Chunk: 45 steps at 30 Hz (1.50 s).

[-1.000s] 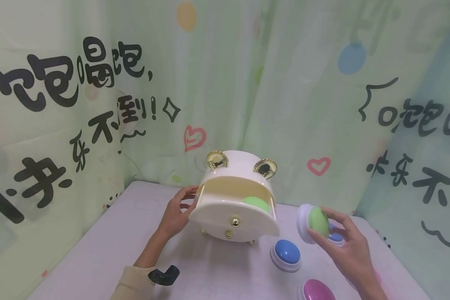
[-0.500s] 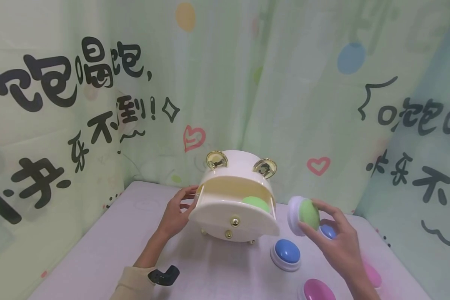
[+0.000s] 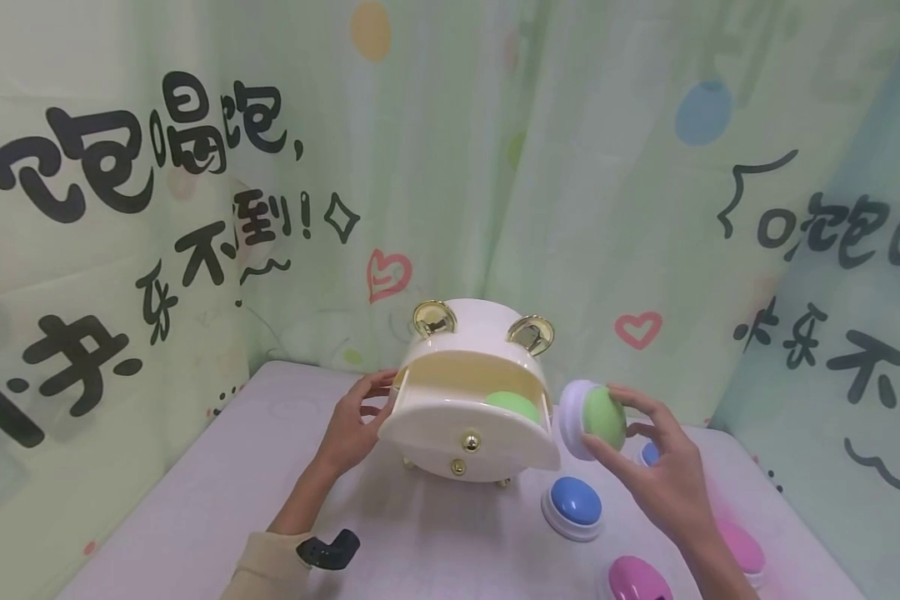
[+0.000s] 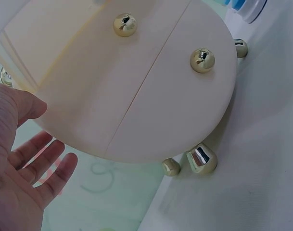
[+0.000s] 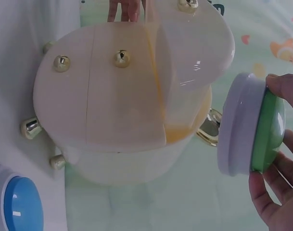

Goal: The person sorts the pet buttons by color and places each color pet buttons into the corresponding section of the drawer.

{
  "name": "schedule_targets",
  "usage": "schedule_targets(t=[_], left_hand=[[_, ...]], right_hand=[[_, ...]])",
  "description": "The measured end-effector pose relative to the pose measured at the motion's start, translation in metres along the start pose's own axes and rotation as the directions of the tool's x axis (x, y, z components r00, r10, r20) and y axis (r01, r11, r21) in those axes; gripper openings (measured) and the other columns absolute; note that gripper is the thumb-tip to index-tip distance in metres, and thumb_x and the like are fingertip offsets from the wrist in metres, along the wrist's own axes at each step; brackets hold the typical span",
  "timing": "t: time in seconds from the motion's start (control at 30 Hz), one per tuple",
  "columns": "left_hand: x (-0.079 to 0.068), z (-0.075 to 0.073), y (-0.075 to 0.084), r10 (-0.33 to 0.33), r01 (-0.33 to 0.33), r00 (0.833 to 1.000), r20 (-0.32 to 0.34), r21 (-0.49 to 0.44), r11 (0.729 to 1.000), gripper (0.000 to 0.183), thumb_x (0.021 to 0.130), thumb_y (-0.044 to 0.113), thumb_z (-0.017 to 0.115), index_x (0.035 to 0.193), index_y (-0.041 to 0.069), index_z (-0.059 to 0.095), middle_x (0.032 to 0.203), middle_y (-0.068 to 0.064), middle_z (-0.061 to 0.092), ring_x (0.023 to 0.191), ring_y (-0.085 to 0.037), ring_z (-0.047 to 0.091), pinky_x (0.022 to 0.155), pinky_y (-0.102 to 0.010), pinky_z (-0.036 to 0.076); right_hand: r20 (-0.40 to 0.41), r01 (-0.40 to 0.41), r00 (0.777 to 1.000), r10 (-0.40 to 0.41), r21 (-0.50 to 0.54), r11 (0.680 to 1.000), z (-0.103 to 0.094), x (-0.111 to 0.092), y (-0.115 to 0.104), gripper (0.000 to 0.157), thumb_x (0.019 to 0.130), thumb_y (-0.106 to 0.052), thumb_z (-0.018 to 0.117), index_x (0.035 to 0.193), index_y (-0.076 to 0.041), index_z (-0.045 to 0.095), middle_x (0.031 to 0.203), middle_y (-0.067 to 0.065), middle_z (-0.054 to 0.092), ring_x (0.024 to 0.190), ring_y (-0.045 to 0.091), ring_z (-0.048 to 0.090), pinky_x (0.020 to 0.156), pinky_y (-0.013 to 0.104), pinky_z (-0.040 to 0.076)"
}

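"Our right hand [image 3: 667, 471] has moved closer to the cabinet [image 3: 482, 329]; what does it hold?"

"A green-topped button [image 3: 602, 419], pinched between thumb and fingers, now just beside the cabinet's open drawer [image 3: 431, 437] but outside it. We judge this mid-carry, with nothing let go."

"And our left hand [image 3: 354, 429]?"

"At the cabinet's opposite side, fingers loosely extended; how hard they press, we cannot tell."

"What does one view add?"

"From the head we see a green dome [image 3: 514, 406] in the drawer; neither wrist view shows it. Right wrist shows three gold knobs [image 5: 121, 58] on the cabinet, the head only two."
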<state>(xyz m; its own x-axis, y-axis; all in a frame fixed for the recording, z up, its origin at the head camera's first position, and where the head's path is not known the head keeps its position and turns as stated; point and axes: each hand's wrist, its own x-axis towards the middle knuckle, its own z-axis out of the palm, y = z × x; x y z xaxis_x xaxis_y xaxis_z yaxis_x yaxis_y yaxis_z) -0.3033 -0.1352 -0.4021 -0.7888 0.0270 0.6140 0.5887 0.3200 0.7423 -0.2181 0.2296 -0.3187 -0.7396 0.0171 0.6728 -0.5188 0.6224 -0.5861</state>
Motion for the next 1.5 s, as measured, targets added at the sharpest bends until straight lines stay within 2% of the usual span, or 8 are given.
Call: schedule_targets(t=[0.1,0.23,0.4,0.6,0.97,1.3,1.5], left_hand=[[0.0,-0.001,0.0,-0.002,0.002,1.0,0.0,-0.002,1.0,0.043,0.098,0.008,0.068,0.14,0.008,0.059,0.131,-0.013,0.065,0.119,-0.031,0.064,0.085,-0.039,0.056],[0.0,-0.001,-0.001,-0.004,0.004,1.0,-0.004,-0.002,1.0,0.043,0.098,0.008,0.068,0.14,0.008,0.059,0.131,-0.013,0.065,0.119,-0.03,0.064,0.085,-0.039,0.056],[0.0,0.0,0.0,-0.001,0.001,1.0,-0.004,-0.006,1.0,0.043,0.098,0.008,0.068,0.14,0.008,0.059,0.131,-0.013,0.065,0.119,-0.031,0.064,0.086,-0.041,0.056],[0.0,0.0,0.001,-0.012,0.012,1.0,0.001,-0.005,1.0,0.043,0.098,0.007,0.068,0.14,0.008,0.059,0.131,-0.013,0.065,0.119,-0.031,0.063,0.086,-0.04,0.055],[0.0,0.0,0.001,-0.022,0.022,1.0,0.002,0.005,1.0,0.044,0.098,0.007,0.068,0.141,0.007,0.058,0.132,-0.014,0.065,0.119,-0.032,0.063,0.086,-0.039,0.055],[0.0,0.0,0.001,-0.029,0.029,1.0,-0.002,0.007,1.0,0.044,0.098,0.008,0.069,0.14,0.008,0.059,0.132,-0.013,0.065,0.119,-0.031,0.064,0.086,-0.042,0.055],[0.0,0.001,0.0,-0.009,0.009,1.0,-0.001,0.001,1.0,0.043,0.098,0.007,0.068,0.14,0.007,0.059,0.131,-0.014,0.065,0.118,-0.031,0.064,0.086,-0.041,0.056]], right_hand=[[0.005,0.013,1.0,-0.013,0.014,1.0,0.002,0.003,-0.003,0.064,0.076,-0.007,0.09,0.134,-0.016,0.064,0.137,-0.017,0.061,0.096,0.002,0.06,0.078,0.012,0.046],[-0.006,0.066,0.998,-0.065,0.043,0.997,0.007,0.009,-0.006,0.066,0.073,-0.003,0.091,0.132,-0.016,0.065,0.136,-0.007,0.063,0.101,0.002,0.059,0.082,0.012,0.046],[-0.03,0.161,0.987,-0.159,0.089,0.983,0.015,0.014,-0.006,0.07,0.068,0.004,0.092,0.131,-0.01,0.065,0.135,0.005,0.065,0.11,0.001,0.057,0.085,0.012,0.045],[-0.029,0.223,0.975,-0.222,0.088,0.971,0.019,0.02,-0.005,0.07,0.068,0.007,0.091,0.131,-0.006,0.064,0.135,0.01,0.065,0.12,-0.001,0.055,0.085,0.011,0.045],[-0.018,0.255,0.967,-0.255,0.075,0.964,0.026,0.031,-0.004,0.068,0.069,0.005,0.091,0.13,-0.004,0.063,0.135,0.01,0.064,0.121,-0.001,0.053,0.083,0.014,0.046],[0.022,0.233,0.971,-0.236,0.098,0.968,0.035,0.037,-0.008,0.064,0.072,-0.002,0.091,0.13,-0.009,0.064,0.134,0.007,0.065,0.119,0.001,0.052,0.081,0.015,0.046],[0.058,0.224,0.971,-0.231,0.11,0.968,0.038,0.039,-0.009,0.065,0.073,-0.004,0.092,0.131,-0.01,0.064,0.136,0.005,0.064,0.118,0.003,0.052,0.081,0.015,0.046]])
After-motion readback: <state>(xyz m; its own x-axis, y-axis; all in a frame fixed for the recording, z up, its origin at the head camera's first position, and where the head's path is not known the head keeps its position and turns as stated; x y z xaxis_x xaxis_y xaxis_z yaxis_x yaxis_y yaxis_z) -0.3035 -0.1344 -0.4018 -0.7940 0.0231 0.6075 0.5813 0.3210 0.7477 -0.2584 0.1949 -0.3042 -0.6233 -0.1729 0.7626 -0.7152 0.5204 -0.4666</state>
